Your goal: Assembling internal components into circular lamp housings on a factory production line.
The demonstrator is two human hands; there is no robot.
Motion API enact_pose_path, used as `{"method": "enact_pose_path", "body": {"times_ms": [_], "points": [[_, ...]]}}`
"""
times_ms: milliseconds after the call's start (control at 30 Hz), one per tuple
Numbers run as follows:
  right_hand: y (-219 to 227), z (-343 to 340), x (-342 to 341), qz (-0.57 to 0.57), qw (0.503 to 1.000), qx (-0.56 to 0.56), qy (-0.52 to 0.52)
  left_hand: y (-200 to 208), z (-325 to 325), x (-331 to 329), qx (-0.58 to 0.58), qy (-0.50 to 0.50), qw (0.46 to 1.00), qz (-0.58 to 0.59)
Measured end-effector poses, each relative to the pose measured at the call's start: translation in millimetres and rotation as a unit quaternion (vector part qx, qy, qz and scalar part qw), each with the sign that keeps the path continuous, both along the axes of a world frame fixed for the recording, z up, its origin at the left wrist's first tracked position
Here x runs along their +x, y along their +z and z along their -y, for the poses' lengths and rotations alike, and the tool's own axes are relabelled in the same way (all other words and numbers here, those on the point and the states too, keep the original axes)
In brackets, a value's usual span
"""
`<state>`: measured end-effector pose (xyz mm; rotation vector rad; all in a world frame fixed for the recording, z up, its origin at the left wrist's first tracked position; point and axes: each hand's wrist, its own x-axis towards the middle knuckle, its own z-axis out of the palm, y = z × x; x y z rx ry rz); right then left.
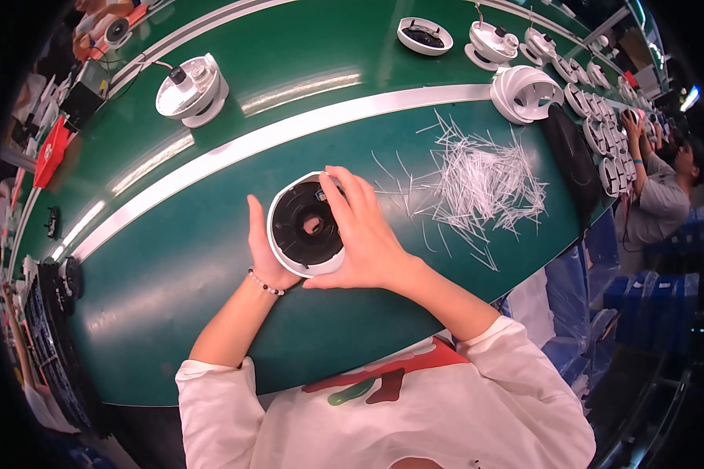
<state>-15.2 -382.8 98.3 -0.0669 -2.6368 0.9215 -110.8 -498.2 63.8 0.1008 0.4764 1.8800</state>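
White plastic, black inside: round housing [292,234], hollow face up, held between both hands over the green counter [164,305]. No clear long axis. Right hand [371,252] overlaps it more: fingers bent across the right rim, pinching. Left hand [271,262] lies along the left side, one digit upright; the rest hidden, cannot tell their grip. Thin white strips [485,180] heaped to the right, well apart.

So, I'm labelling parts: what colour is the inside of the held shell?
The inside is mostly black, clearest in head view.
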Motion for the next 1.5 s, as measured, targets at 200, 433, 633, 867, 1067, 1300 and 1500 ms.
{"method": "enact_pose_path", "body": {"times_ms": [200,433,633,867,1067,1300,1500], "points": [[0,4,-4,0.03,0.999,-0.023,-0.031,-6,3,2,-0.017,0.036,0.999,0.0],[-15,20,-8,-0.002,0.995,-0.055,-0.084,-5,3,2,-0.019,0.067,0.997,-0.039],[-36,22,-6,-0.115,0.991,-0.026,-0.062,-1,3,-9,-0.048,0.065,0.997,-0.019],[1,-5,16,-0.067,0.996,-0.059,-0.003,7,22,-62,-0.064,0.079,0.993,-0.058],[39,-125,33,-0.124,0.959,0.007,-0.253,24,79,-136,-0.072,0.279,0.956,-0.056],[28,-296,78,-0.132,0.873,0.107,-0.458,-33,80,-260,-0.007,0.361,0.924,-0.13],[-16,-373,57,-0.045,0.869,0.207,-0.447,-41,85,-294,-0.343,0.467,0.797,-0.17]]}}
